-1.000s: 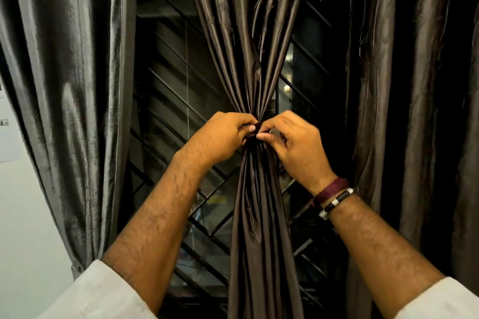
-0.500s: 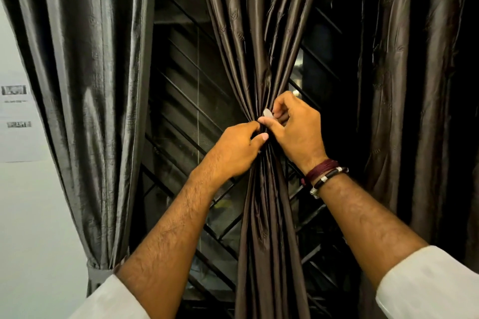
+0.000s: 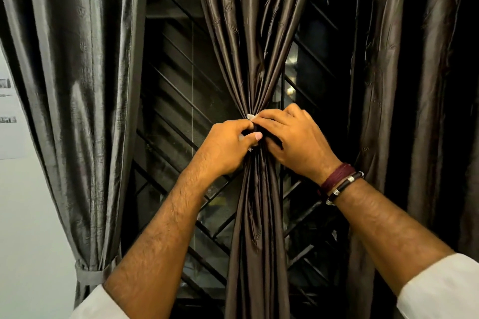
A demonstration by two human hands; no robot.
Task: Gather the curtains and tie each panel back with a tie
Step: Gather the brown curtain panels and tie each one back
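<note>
- Left curtain panel: grey satin, upper left of the frame down to lower left; gathered low by a grey tie wrapped round it.
- Right curtain panel: dark brown, right side of the frame, hanging in loose folds; much of it in shadow.
- Window grille: dark diagonal bars behind the panels, showing in the gaps either side of the centre panel.
- Wall: pale, at the left edge, with a paper sheet bearing small printed marks.
- Bracelets: a maroon cord band and a dark band with metal beads, on the right wrist.
- White sleeves: at the lower corners.
- Centre curtain panel: dark brown satin, centre of frame, pinched to a narrow waist at mid-height, fanning out above and below.
- Left hand: fingers curled round the waist of the centre panel from the left, thumb pressed across its front.
- Right hand: fingers curled onto the same waist from the right, touching the left hand; fingertips pinch a small pale piece at the top of the gather, too small to identify.
</note>
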